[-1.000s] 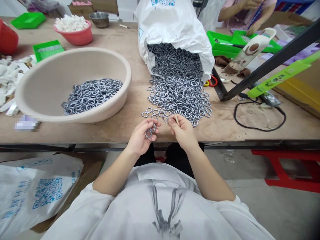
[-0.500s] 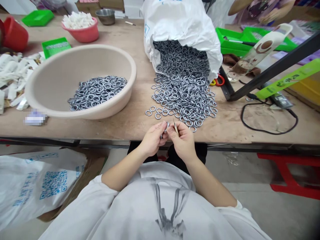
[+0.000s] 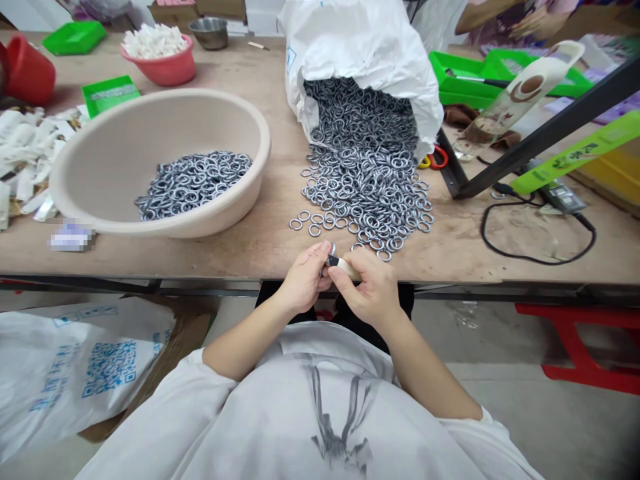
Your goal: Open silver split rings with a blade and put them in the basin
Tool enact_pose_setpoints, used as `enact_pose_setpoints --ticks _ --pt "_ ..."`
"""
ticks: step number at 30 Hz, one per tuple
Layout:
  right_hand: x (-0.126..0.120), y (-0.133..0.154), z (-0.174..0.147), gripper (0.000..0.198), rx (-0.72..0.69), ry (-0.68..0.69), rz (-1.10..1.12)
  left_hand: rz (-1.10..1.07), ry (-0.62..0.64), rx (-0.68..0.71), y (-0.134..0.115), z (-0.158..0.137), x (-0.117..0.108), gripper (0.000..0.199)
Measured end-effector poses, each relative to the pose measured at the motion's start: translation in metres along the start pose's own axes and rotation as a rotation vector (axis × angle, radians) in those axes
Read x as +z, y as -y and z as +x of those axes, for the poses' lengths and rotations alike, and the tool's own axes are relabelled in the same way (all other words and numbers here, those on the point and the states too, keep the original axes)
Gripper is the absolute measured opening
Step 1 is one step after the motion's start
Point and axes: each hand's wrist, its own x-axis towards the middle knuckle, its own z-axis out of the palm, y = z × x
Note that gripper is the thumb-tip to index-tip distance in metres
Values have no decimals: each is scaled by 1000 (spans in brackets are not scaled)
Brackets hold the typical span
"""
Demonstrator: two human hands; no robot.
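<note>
My left hand [image 3: 305,279] pinches a grey metal ring [image 3: 333,249] just beyond the table's front edge. My right hand [image 3: 374,285] is closed on a small knife [image 3: 345,267] with a pale handle. Its dark blade points left and meets the ring at my left fingertips; exact contact is hidden by the fingers. Just beyond my hands, a heap of similar rings [image 3: 367,190] spills from a white sack [image 3: 357,47] lying on its side. To the left, a large beige basin [image 3: 100,157] holds many more rings [image 3: 197,183].
A black metal bar [image 3: 543,137] slants up at right, near a looped black cable [image 3: 485,233] and a clear bottle [image 3: 523,100]. Scissors [image 3: 439,157] lie beside the sack. White pieces [image 3: 30,150] and a red bowl [image 3: 167,67] are at left. Another person's hand [image 3: 543,23] shows behind.
My right hand has swung the knife from pointing upward to pointing left, bringing its blade to the ring. My left hand stays almost in place, still pinching the ring.
</note>
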Motion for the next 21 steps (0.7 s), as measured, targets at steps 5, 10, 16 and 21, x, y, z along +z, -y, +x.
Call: enact_pose_setpoints --ticks 5,10,16,21 --pt "-1 0 -1 32 -25 17 48 -7 17 -13 0 -2 -2 50" --pt "-2 -1 0 32 -47 7 34 -13 22 -2 0 -4 -1 49" --pt "-1 3 0 31 -30 33 49 -14 31 4 2 -2 -3 48" --pt "-2 -14 5 33 103 34 143 21 104 0 0 -9 -3 51"
